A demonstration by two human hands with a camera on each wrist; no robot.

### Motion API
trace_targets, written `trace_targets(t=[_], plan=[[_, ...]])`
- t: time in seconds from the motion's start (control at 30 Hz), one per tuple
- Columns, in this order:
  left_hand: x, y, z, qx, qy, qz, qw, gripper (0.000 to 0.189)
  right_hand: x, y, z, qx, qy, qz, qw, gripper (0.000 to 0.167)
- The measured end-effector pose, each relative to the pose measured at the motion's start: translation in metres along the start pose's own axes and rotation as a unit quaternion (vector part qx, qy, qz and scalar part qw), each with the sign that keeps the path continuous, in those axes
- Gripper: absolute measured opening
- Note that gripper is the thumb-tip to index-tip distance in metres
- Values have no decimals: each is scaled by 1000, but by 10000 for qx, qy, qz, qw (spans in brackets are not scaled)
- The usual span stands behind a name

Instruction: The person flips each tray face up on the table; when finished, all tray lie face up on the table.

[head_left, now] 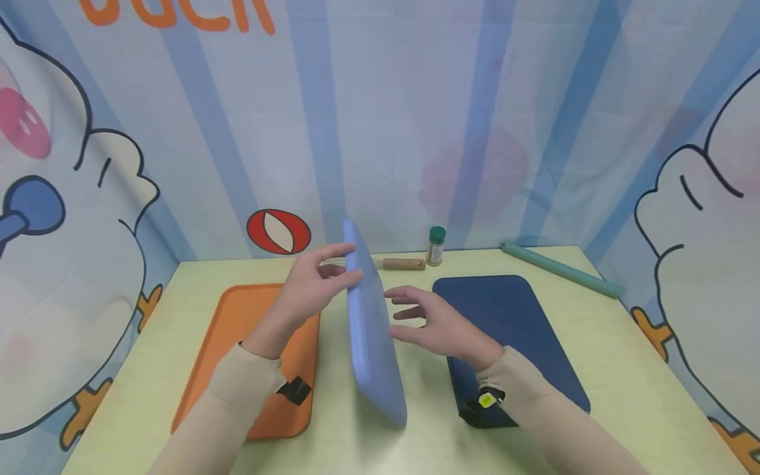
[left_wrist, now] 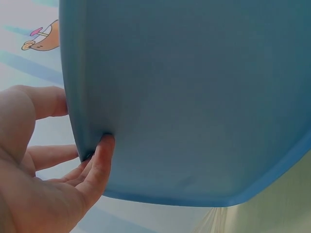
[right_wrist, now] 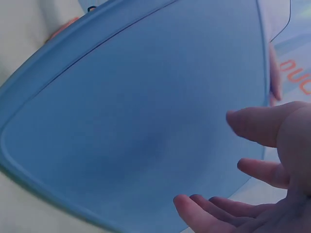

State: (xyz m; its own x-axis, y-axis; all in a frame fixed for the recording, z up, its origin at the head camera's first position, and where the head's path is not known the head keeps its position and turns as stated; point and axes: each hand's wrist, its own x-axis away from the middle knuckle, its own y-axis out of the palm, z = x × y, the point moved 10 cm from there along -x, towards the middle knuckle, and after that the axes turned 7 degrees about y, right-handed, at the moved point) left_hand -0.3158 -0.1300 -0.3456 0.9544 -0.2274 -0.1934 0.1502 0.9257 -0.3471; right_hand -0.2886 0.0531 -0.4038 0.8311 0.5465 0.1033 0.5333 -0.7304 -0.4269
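Note:
A light blue tray (head_left: 375, 330) stands tilted on edge between the two hands, its broad faces turned to the sides. My left hand (head_left: 311, 280) grips its left edge near the upper part. In the left wrist view, fingertips of the left hand (left_wrist: 53, 179) lie against the tray's face (left_wrist: 189, 102), and other digits reach behind the rim. Over on the other side, my right hand (head_left: 436, 320) is close to the tray with its fingers spread and loosely bent. The right wrist view shows the right hand (right_wrist: 272, 170) holding nothing, with the tray (right_wrist: 141, 107) just beyond its fingertips.
An orange tray (head_left: 249, 323) lies on the table at left, a navy tray (head_left: 505, 316) at right. Along the back are a whisk with a wooden handle (head_left: 404, 264), a green-capped spice jar (head_left: 436, 247) and a teal rod (head_left: 558, 269). A printed curtain (head_left: 392, 132) hangs behind.

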Motion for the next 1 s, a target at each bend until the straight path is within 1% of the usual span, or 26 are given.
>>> trace_targets(t=[0.1,0.2,0.4,0.53,0.77,0.87,0.93,1.0], plan=[[-1,1,2,-76,26,-28,10000,57,3,-3,-22,-105,-224,43,9997,64],[-3,3,5,-114,55,-55,9999,55,6,-2,-40,-167,-361,-22,9992,62],[-7,8,8,-133,156,-167,9997,53,10,3,-65,-103,-570,-220,9981,59],[-9,10,9,-110,165,-201,9996,52,12,5,-72,51,-605,-323,9976,61],[-12,15,10,-100,71,-235,9996,51,15,9,-82,612,-696,-381,9950,66],[-13,18,11,-69,56,-285,9996,51,15,10,-86,860,-611,-323,9939,66],[-14,19,12,-53,59,-331,9994,51,15,9,-86,951,-475,-296,9939,66],[-15,21,12,-31,81,-386,9992,51,15,9,-88,1010,-421,-299,9935,64]])
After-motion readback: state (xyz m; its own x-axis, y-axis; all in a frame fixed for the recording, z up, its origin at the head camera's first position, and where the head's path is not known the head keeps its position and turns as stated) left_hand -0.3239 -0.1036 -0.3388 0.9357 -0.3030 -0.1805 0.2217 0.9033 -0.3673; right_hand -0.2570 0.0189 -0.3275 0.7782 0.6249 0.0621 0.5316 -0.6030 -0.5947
